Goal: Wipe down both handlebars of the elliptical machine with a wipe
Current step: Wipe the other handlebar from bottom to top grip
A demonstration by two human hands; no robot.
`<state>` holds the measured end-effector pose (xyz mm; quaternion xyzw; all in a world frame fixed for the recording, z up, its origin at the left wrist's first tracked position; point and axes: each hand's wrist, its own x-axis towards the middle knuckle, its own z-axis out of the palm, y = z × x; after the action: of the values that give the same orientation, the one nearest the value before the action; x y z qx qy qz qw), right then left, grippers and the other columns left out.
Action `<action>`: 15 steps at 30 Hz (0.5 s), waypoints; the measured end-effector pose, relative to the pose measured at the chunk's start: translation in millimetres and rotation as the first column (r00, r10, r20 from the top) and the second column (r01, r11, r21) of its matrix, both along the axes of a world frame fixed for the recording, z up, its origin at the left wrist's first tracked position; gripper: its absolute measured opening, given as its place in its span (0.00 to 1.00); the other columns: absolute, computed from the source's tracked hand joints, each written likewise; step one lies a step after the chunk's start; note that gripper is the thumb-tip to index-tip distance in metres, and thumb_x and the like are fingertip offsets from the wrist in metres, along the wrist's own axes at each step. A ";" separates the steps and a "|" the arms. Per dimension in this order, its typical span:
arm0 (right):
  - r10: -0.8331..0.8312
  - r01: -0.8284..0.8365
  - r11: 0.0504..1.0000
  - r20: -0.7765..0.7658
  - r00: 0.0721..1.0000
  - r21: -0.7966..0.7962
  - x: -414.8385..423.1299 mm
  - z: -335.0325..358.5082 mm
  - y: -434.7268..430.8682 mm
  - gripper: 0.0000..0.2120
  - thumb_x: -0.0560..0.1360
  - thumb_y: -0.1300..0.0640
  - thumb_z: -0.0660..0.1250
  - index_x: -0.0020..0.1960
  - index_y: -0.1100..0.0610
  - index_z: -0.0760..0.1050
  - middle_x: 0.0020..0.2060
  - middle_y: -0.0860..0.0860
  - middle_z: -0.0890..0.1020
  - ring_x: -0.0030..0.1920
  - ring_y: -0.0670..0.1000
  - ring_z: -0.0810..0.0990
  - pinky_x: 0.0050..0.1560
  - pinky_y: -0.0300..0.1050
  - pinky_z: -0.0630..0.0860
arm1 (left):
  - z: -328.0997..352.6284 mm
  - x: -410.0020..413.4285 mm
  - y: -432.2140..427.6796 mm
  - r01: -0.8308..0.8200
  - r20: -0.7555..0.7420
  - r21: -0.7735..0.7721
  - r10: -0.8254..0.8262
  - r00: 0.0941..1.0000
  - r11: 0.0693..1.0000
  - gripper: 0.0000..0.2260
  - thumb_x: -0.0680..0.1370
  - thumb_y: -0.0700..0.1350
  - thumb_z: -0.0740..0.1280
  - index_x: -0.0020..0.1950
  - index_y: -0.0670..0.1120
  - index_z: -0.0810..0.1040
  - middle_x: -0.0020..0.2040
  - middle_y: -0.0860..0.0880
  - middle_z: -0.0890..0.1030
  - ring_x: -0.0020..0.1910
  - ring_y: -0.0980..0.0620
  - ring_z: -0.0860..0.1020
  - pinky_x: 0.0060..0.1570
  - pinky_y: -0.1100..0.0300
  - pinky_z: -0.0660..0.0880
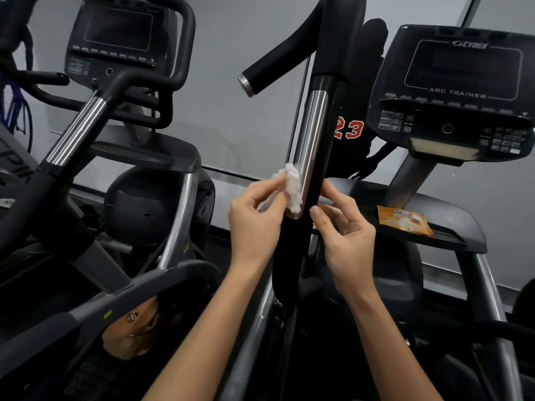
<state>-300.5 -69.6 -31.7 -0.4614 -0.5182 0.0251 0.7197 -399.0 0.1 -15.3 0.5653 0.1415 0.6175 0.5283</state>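
While I am watching through the head view, my left hand (254,224) is pinching the crumpled white wipe (292,186) between thumb and fingertips, pressing it against the lower end of the chrome strip (311,131) on the upright handlebar (324,157). My right hand (350,238) is hovering on the bar's other side, fingers loosely bent and gripping nothing, index tip just touching the black surface. To do this stroke well, I judge I should be wrapping the wipe round the tube rather than dabbing one edge, steadying the bar with the right hand, and working up toward the black grip (341,39). An orange packet (405,219) is lying on the tray (451,215) below the console (463,91).
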 end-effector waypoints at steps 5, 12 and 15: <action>-0.008 0.009 1.000 0.015 1.000 -0.004 -0.4 1.5 -1.1 0.22 0.74 0.68 0.65 0.62 0.48 0.73 0.57 0.52 0.78 0.55 0.49 0.80 0.55 0.39 0.76 | 9.2 4.4 31.9 0.373 0.006 -0.127 -0.375 0.927 0.919 0.11 0.76 0.34 0.64 0.56 0.41 0.79 0.43 0.51 0.84 0.43 0.58 0.82 0.44 0.66 0.78; -0.017 0.017 1.000 -0.003 1.000 0.010 -0.1 -0.9 1.1 0.21 0.74 0.68 0.65 0.62 0.49 0.72 0.57 0.53 0.78 0.55 0.49 0.80 0.55 0.38 0.75 | -28.4 -8.7 31.1 0.268 -0.102 -0.113 -0.280 0.955 0.957 0.09 0.72 0.30 0.67 0.47 0.41 0.82 0.34 0.55 0.84 0.35 0.62 0.80 0.38 0.71 0.75; -0.017 0.017 1.000 -0.005 1.000 0.007 0.7 -1.2 1.7 0.21 0.74 0.68 0.66 0.62 0.50 0.72 0.57 0.52 0.78 0.55 0.50 0.80 0.56 0.39 0.76 | -21.2 -7.6 19.3 0.143 -0.087 0.026 -0.140 0.986 0.989 0.12 0.72 0.31 0.68 0.45 0.48 0.82 0.38 0.56 0.84 0.41 0.64 0.81 0.43 0.72 0.74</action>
<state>-299.8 -67.9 -32.9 -0.4632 -0.5127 0.0182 0.7227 -406.7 19.4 -36.5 0.6080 0.1136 0.5561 0.5552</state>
